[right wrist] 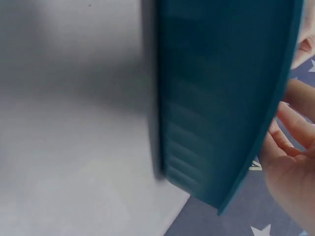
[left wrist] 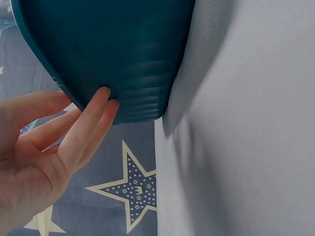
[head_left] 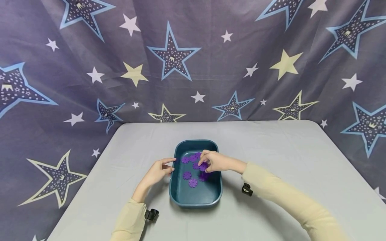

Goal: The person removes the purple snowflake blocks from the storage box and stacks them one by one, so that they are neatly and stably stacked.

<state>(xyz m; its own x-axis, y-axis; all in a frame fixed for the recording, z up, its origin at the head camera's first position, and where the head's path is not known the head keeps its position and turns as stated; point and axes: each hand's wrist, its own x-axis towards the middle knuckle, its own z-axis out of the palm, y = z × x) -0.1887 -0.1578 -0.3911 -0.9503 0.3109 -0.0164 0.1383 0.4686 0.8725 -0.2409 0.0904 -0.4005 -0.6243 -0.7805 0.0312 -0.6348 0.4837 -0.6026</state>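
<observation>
A dark teal plastic bin [head_left: 195, 197] stands on the table, with several purple notched discs [head_left: 187, 175] lying loose inside. My right hand [head_left: 215, 161] reaches over the bin's right rim and pinches a purple notched disc [head_left: 203, 166] between thumb and fingers. In the right wrist view, the bin's wall hides the fingertips of this right hand [right wrist: 293, 162] and the disc. At the bin's left side, my left hand [head_left: 159, 170] rests its extended fingers against the rim and outer wall. Two fingertips [left wrist: 103, 93] lie along that wall in the left wrist view.
A light grey cloth covers the table [head_left: 271, 144]. Behind it hangs a dark curtain [head_left: 208, 60] with a star print. Each sleeved forearm bears a small black wrist device [head_left: 247, 189], and the sleeves [head_left: 280, 190] reach in from the near side.
</observation>
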